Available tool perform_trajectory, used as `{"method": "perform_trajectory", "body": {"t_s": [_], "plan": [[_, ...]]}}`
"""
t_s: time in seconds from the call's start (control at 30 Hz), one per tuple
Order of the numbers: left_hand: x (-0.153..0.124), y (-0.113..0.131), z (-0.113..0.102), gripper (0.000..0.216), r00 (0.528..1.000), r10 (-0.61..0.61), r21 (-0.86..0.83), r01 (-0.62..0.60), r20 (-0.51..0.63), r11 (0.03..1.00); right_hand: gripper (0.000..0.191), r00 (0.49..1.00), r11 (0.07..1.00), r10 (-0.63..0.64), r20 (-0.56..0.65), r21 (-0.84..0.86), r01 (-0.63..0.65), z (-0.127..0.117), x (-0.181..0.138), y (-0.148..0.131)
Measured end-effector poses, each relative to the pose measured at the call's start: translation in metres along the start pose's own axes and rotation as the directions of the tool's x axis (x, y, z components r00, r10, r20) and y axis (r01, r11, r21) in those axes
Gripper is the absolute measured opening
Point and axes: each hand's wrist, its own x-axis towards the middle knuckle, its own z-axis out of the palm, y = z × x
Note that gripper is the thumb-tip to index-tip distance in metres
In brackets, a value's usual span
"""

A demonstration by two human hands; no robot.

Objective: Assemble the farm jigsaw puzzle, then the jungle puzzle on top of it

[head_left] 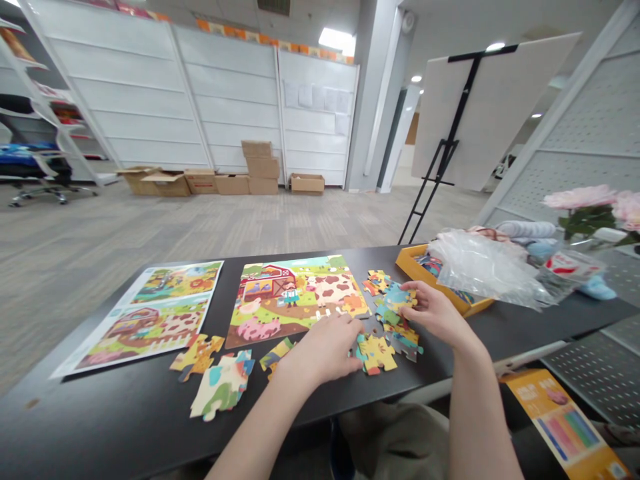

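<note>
by left hand (331, 348), loosely curled, hold unclear: yellow jigsaw piece (379, 354). by right hand (426, 308), thumb and finger parted, hold unclear: blue-green jigsaw pieces (392, 298).

The left hand (327, 350) at its wrist hides one part of a piece (273, 355), and what lies under its palm cannot be seen. A bag (487, 267) covers much of the tray (411, 264). The bottom edge cuts a carton (565, 427), the right edge the flowers (583, 197). Print on the wall sheets (320, 97) is too small for reading.
</note>
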Motion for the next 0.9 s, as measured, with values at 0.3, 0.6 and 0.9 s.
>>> {"method": "perform_trajectory", "body": {"t_s": [0.3, 0.6, 0.9], "plan": [[-0.003, -0.013, -0.001, 0.037, 0.989, -0.096, -0.137, 0.080, -0.110, 0.987, 0.050, 0.998, 0.990, 0.010, -0.063, 0.138, -0.002, 0.003, 0.002, -0.015], [0.023, -0.015, 0.012, 0.043, 0.878, -0.360, -0.766, -0.011, -0.315, 0.642, 0.042, 0.972, 0.931, -0.164, 0.168, 0.353, 0.096, 0.053, 0.009, -0.043], [0.012, -0.034, 0.002, 0.029, 0.851, -0.375, -0.696, 0.015, -0.368, 0.718, 0.046, 0.991, 0.992, -0.095, -0.096, 0.078, 0.103, 0.029, 0.008, -0.031]]}}
